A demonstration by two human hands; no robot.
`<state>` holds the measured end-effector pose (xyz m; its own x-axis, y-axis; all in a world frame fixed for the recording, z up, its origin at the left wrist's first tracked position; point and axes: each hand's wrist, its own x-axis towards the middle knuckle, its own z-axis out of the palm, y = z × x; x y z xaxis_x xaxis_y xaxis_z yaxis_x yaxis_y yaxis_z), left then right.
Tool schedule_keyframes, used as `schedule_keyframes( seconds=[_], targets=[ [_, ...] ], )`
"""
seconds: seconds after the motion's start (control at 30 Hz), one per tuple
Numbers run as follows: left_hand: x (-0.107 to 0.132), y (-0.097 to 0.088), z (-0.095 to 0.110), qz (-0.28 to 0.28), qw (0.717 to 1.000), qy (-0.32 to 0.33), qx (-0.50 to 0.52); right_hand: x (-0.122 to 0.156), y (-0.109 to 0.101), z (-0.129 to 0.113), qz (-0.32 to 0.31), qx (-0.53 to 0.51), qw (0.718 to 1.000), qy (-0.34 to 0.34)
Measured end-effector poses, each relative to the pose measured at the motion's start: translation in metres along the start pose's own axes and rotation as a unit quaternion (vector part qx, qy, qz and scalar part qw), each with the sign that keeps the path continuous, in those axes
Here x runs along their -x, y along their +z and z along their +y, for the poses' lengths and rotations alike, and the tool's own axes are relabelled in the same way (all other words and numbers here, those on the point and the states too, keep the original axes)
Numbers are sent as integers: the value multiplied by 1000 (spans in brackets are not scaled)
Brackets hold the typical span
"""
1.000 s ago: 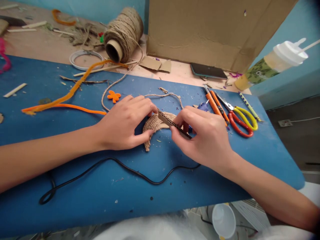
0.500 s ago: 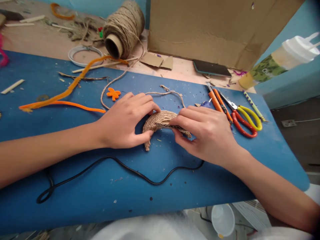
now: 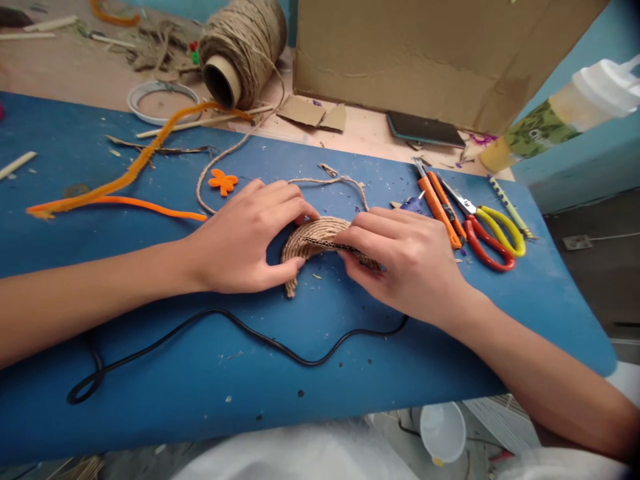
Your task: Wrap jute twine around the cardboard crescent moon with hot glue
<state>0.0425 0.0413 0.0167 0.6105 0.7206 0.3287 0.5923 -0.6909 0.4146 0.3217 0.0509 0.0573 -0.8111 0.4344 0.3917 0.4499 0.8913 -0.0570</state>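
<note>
A curved arch of jute twine rows on cardboard (image 3: 320, 230) lies on the blue table mat, its corrugated edge showing along the inner side. My left hand (image 3: 255, 237) grips its left end, thumb at the inner edge and fingertips at the outer rim. My right hand (image 3: 400, 257) pinches the right part between thumb and fingers, hiding much of that end. A loose twine strand (image 3: 327, 180) runs behind the hands from the large twine spool (image 3: 245, 47). Beside my left hand lies an orange felt flower (image 3: 223, 182).
Scissors (image 3: 500, 233), orange cutters (image 3: 440, 207) and a patterned stick (image 3: 510, 207) lie to the right. A black cable (image 3: 270, 343) crosses the front. Behind are a phone (image 3: 425, 130), a cardboard panel (image 3: 425, 60) and a bottle (image 3: 555, 120); orange pipe cleaners (image 3: 130, 177) lie left.
The view has shifted slightly, so most things sit a little further left and higher. My right fingers have slid slightly left along the cardboard edge. Both hands keep their hold.
</note>
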Motion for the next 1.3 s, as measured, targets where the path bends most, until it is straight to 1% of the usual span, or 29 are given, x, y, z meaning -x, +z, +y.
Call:
schedule_keyframes(
  seconds=[0.13, 0.33, 0.53, 0.67, 0.87, 0.97, 1.03, 1.1, 1.17, 1.23, 1.3],
  targets=[
    [1, 1, -1, 9, 1000, 2, -18, -1, -6, -4, 10, 7, 1000, 14],
    [3, 1, -1, 27, 998, 25, -49, -2, -15, -6, 45, 9, 997, 62],
    [-3, -4, 4, -2, 998, 12, -54, 1, -5, -10, 30, -5, 996, 85],
    [-3, -2, 5, -9, 998, -7, -67, 3, 3, -14, 32, 1, 995, 94],
    [0, 3, 3, 14, 998, -14, -56, 2, 7, -16, 18, 9, 997, 75],
    [-2, 2, 4, 0, 998, -17, -57, 1, 0, -15, 21, 0, 996, 86],
    [-3, 0, 4, -10, 998, -17, -58, 1, -9, -13, 39, -17, 994, 103],
    [-2, 0, 4, -8, 998, -10, -55, 0, -19, -10, 61, -24, 990, 125],
    [0, -1, 4, 7, 999, 1, -46, -1, -28, -7, 78, -14, 986, 147],
    [2, -2, 3, 36, 999, 15, -38, -1, -34, -2, 91, 5, 982, 167],
    [5, -4, 4, 68, 996, 48, -34, -1, -35, 3, 115, 9, 977, 180]
  ],
)
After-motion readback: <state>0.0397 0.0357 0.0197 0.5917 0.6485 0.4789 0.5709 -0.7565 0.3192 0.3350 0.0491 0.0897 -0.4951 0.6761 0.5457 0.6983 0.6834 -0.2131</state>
